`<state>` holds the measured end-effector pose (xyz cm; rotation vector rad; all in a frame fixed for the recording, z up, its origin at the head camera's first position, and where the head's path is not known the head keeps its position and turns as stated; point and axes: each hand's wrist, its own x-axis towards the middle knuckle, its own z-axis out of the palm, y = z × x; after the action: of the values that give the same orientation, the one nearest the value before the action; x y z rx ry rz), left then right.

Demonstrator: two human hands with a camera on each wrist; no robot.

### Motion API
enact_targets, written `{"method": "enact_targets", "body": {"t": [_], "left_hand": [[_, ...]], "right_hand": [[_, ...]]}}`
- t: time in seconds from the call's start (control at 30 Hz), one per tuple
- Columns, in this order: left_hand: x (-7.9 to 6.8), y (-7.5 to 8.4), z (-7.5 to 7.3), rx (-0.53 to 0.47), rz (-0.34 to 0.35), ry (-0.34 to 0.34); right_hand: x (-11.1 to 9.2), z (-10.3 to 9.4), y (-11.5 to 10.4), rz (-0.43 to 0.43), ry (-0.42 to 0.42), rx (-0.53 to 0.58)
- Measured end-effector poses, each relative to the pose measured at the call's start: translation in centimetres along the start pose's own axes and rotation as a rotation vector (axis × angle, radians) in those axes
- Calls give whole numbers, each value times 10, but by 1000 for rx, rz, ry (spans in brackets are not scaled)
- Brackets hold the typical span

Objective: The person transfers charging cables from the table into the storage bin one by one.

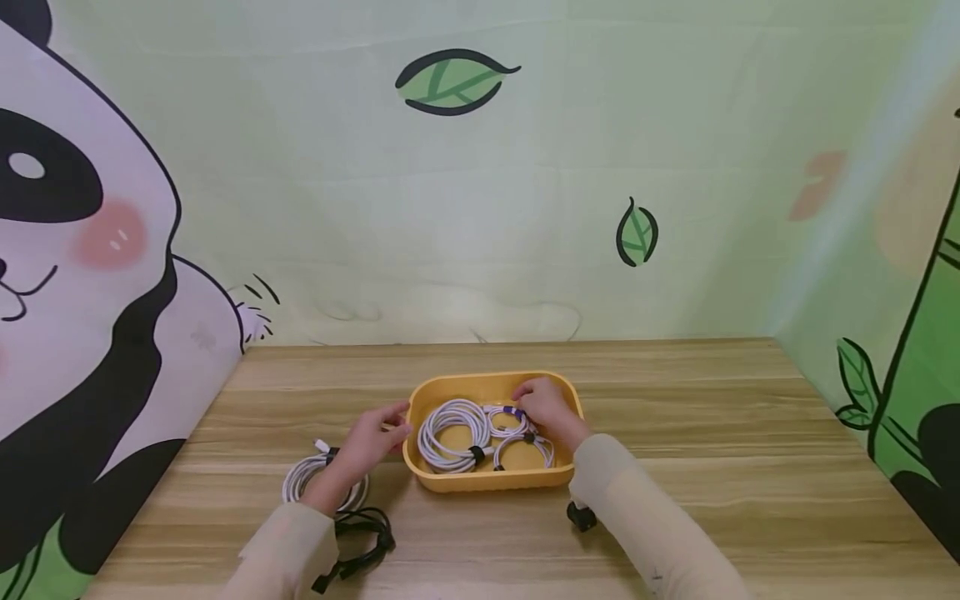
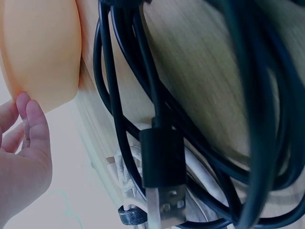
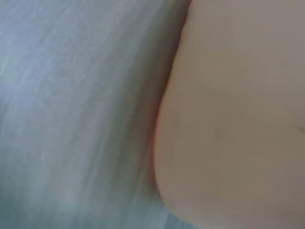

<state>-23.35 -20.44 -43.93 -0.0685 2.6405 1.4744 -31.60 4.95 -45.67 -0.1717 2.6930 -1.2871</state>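
Observation:
A yellow plastic basket (image 1: 495, 481) holds a large coil of white cable (image 1: 429, 442) on its left. Two smaller white cable coils (image 1: 551, 457) lie to the right of it, one with a blue-purple band. My left hand (image 1: 372, 439) is at the basket's left end, its loosely bent fingers touching the rim; the left wrist view shows these fingertips (image 2: 35, 112) against the basket wall. Inside the basket's back right corner is my right hand (image 1: 546, 406), fingers pointing down beside the banded coil. Whether they grip it is hidden. The right wrist view shows only the basket's outer wall (image 3: 233, 114), blurred.
On the wooden table (image 1: 675, 392), left of the basket, lie a grey-white coiled cable (image 1: 296, 479) and a black cable (image 1: 378, 533) in front of it. The black one's USB plug (image 2: 164, 162) shows up close. A patterned wall covering (image 1: 525, 208) stands behind.

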Motion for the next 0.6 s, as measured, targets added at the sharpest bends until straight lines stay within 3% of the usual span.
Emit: {"method": "enact_targets", "body": {"t": [0.23, 0.47, 0.6], "left_hand": [[1, -1, -1, 7, -1, -10], [0, 0, -1, -1, -8, -7], [0, 0, -1, -4, -1, -5]], "right_hand": [[-8, -10, -9, 39, -115, 118], [-9, -23, -15, 63, -168, 112], [-12, -31, -16, 82, -206, 173]]}}
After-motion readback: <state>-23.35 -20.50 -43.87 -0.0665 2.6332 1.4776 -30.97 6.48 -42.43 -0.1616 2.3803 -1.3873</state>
